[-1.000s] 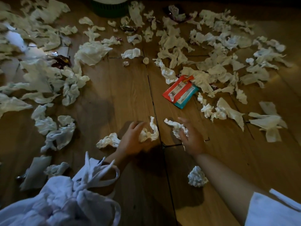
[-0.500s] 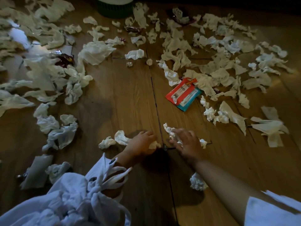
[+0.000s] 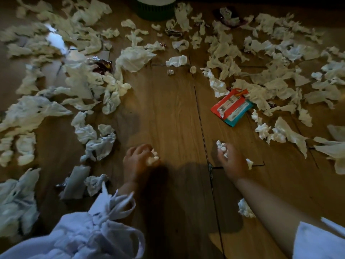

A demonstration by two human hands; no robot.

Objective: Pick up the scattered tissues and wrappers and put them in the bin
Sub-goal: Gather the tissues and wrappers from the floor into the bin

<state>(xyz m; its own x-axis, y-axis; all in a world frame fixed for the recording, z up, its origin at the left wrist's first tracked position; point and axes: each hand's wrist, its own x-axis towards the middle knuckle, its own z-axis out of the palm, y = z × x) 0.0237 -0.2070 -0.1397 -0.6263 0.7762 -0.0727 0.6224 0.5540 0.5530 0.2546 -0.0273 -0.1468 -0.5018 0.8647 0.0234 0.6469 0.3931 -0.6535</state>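
Note:
My left hand [image 3: 138, 161] is curled round a small wad of white tissue [image 3: 152, 158] low over the wooden floor [image 3: 168, 109]. My right hand [image 3: 233, 161] grips another bunch of crumpled tissue [image 3: 222, 146], with a scrap poking out at its right side. White tissues lie scattered across the floor on the left [image 3: 84, 86] and the right [image 3: 270, 86]. An orange and teal wrapper [image 3: 231, 106] lies ahead of my right hand. The dark green bin [image 3: 155, 10] stands at the top centre, partly cut off.
A dark foil wrapper [image 3: 102, 65] sits among the left tissues, and another dark wrapper [image 3: 227, 14] lies at the far right of the bin. One balled tissue [image 3: 244, 209] lies beside my right forearm. A grey flat piece [image 3: 76, 182] lies near my left sleeve.
Both hands have closed on the tissues they were gathering and moved apart. The two tissues left of my left hand are gone from the floor. The view has shifted forward.

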